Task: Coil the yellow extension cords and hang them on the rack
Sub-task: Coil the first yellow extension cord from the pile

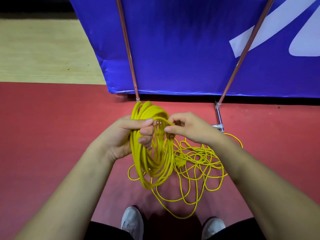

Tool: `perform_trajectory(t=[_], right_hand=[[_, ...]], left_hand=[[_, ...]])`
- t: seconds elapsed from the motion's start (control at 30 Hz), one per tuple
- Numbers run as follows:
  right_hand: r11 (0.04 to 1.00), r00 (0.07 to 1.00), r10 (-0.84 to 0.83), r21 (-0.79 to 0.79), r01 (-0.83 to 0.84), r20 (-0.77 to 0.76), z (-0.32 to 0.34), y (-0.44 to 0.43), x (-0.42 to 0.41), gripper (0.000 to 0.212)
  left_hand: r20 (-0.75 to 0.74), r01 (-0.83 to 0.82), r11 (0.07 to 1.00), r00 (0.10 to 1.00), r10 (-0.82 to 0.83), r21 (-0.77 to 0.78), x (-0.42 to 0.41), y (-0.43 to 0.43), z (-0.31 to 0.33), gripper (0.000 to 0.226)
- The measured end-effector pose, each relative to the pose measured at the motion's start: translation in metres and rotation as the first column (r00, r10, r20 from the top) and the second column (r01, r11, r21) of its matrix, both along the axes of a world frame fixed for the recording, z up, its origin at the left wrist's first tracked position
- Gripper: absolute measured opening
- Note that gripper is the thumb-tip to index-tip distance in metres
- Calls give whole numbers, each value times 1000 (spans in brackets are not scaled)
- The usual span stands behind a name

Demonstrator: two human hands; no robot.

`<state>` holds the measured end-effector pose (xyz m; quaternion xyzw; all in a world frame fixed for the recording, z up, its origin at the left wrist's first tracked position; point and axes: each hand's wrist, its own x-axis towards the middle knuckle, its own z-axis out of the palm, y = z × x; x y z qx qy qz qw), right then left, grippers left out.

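left hand (124,135): fingers curled tight round the coil (152,163), thumb clamped over the top strands, so a solid grip.
right hand (188,129): just at 3 o'clock of the left one, pinching a single strand where it arcs over the top of the coil. Small gap between the two hands.
coil: a thick bunch of yellow loops hanging from the left hand, clear of the floor as far as one can tell.
loose cord (204,170): a messy tangle on the red floor (52,127) at 4 to 5 o'clock of the hands, with a plug (180,162) lying in it.
shoes (132,220): at 6 o'clock, and the tangle's nearest loop lies just in front of them.
rack (127,47): two metal poles rise at 12 and 2 o'clock, and its foot sits on the floor near the right wrist.
blue banner (190,49): right behind the poles, its bottom edge closing off the 12 o'clock side.
open room: bare red floor out to 9 o'clock.
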<state>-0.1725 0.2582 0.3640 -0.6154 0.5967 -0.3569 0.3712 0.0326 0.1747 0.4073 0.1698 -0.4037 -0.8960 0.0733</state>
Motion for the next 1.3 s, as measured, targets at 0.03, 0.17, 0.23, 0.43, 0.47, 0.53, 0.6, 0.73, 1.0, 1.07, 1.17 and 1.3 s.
perform_trajectory(t=[0.03, 0.17, 0.23, 0.43, 0.47, 0.53, 0.6, 0.73, 1.0, 1.07, 1.17, 1.3], right_hand=[[999, 999, 20, 44, -19, -30, -15, -1, -3, 28], [969, 998, 24, 245, -7, -65, -63, 4, -20, 26], [937, 998, 11, 350, 12, -64, -82, 12, -21, 28], [891, 896, -424, 238, 387, 130, -75, -4, -1, 23], [862, 850, -500, 194, 469, 166, -62, -9, -6, 21], [829, 807, -557, 90, 551, 196, -26, -18, -18, 17], [813, 793, -567, -3, 582, 224, 19, -23, -28, 17], [753, 763, -539, -202, 626, 357, 133, -26, -30, 18], [871, 871, -490, 55, 488, 27, 92, 35, 2, 22], [844, 837, -535, 27, 536, 118, 102, 38, -2, 22], [781, 774, -597, -69, 621, 211, 132, 36, -10, 20], [807, 807, -582, -54, 589, 98, 117, 43, -13, 12]], left_hand=[[-9, -21, 1000, 1000, 21, -3, -2, 1, 0, 35], [-70, -79, 997, 994, 80, 5, 2, -2, 6, 26], [-90, -99, 995, 991, 99, 12, 6, -5, 10, 24], [-105, -217, 973, 972, 209, -73, 15, -13, 29, 26], [-113, -244, 966, 966, 233, -90, 16, -13, 35, 28], [-133, -296, 948, 951, 281, -114, 20, -14, 47, 34], [-149, -335, 934, 937, 316, -125, 22, -15, 62, 36], [-185, -354, 922, 928, 325, -156, 22, -13, 101, 31], [-82, -424, 902, 905, 418, -78, 16, 11, 125, 7], [-48, -420, 905, 907, 418, -61, 16, 18, 118, 4], [-9, -412, 911, 911, 412, -27, 19, 26, 108, 6], [-8, -406, 914, 914, 407, 15, 20, 31, 96, 16]])
